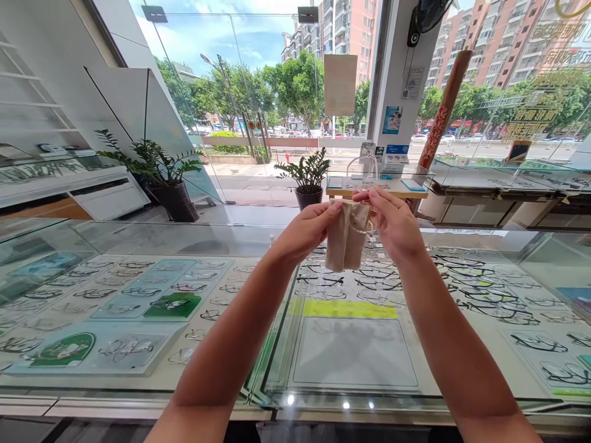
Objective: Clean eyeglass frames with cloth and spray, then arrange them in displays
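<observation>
In front of me, above the glass counter, my left hand (pixel 318 223) is closed on a beige cloth (pixel 344 246), thumb on top. The cloth hangs down in folds below the fingers. My right hand (pixel 391 220) pinches a pair of thin-rimmed, clear glasses (pixel 362 231) next to the cloth. One rounded rim shows below the fingertips, against the cloth. A pale see-through loop above the fingers looks like the other rim, but its outline blends with the background. The fingers partly hide the middle of the glasses.
Below my arms, a glass display counter (pixel 184 237) holds many eyeglass frames (pixel 378 283) in rows. A white pad with a dark outline (pixel 355 351) lies between my forearms. Beyond are a potted plant (pixel 307 172), another potted plant (pixel 170 178), a low table (pixel 404 192) and large windows.
</observation>
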The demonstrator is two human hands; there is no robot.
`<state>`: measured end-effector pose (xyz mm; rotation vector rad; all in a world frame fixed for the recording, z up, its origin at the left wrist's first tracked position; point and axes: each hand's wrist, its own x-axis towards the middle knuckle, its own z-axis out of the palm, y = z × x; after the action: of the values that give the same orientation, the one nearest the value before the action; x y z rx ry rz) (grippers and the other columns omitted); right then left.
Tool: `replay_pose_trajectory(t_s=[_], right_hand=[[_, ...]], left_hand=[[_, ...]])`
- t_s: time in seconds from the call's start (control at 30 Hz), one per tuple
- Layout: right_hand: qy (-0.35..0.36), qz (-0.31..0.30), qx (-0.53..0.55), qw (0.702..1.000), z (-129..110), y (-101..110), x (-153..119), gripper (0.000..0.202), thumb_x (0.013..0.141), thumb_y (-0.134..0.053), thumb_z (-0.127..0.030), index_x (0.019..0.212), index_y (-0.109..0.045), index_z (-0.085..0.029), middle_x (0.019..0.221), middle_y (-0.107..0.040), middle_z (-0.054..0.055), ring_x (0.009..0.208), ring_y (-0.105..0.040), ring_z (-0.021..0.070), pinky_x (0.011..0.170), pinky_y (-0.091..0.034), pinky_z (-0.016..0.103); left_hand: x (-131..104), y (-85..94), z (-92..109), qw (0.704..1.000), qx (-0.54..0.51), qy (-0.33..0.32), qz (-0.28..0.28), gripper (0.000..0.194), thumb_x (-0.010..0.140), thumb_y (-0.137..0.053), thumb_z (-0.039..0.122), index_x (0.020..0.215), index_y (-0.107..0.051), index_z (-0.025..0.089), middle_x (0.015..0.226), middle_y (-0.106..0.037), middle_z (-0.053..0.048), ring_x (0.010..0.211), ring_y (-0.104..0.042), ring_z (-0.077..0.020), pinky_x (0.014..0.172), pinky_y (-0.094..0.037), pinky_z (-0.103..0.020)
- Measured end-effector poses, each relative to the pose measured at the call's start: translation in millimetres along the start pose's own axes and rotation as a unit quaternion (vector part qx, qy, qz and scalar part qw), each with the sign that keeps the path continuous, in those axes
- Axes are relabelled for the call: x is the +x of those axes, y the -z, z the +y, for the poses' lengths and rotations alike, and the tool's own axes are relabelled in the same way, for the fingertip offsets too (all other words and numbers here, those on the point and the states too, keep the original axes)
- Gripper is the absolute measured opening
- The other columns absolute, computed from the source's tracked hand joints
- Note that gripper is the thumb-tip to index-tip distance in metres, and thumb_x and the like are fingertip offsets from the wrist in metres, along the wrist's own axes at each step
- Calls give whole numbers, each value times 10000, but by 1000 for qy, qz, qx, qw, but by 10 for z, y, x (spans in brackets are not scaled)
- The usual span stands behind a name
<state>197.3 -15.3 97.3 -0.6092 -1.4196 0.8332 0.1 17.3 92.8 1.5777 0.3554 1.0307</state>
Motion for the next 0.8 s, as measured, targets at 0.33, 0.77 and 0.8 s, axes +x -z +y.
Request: replay_pose_trajectory(t_s=[0.33, 0.77, 0.8], right_hand=[[-18, -4, 51, 999, 48, -66, -9, 269, 975, -759, -583, 964, -846, -329, 1079, -807, 17, 1102, -712, 241, 1003, -591, 421], [-33, 39, 104, 993, 69, -113, 2, 261, 895, -844, -565, 931, -864, -307, 1013, -822, 9, 906, -710, 178, 816, -596, 335], [-35, 44, 108, 993, 69, -115, -1, 268, 888, -848, -566, 928, -862, -301, 1008, -820, 12, 901, -710, 179, 802, -595, 333]], left_hand=[[-32, -54, 26, 999, -7, 30, -15, 516, 928, -806, 664, 947, -797, 148, 823, -709, -53, 731, -617, -141, 681, -480, -277], [-26, -156, -41, 1000, -6, 5, 2, 427, 914, -856, 560, 961, -748, 150, 872, -742, -55, 770, -665, -157, 771, -527, -304], [-30, -163, -33, 1000, -7, 0, -4, 414, 914, -859, 547, 971, -751, 151, 883, -743, -54, 784, -667, -157, 784, -528, -302]])
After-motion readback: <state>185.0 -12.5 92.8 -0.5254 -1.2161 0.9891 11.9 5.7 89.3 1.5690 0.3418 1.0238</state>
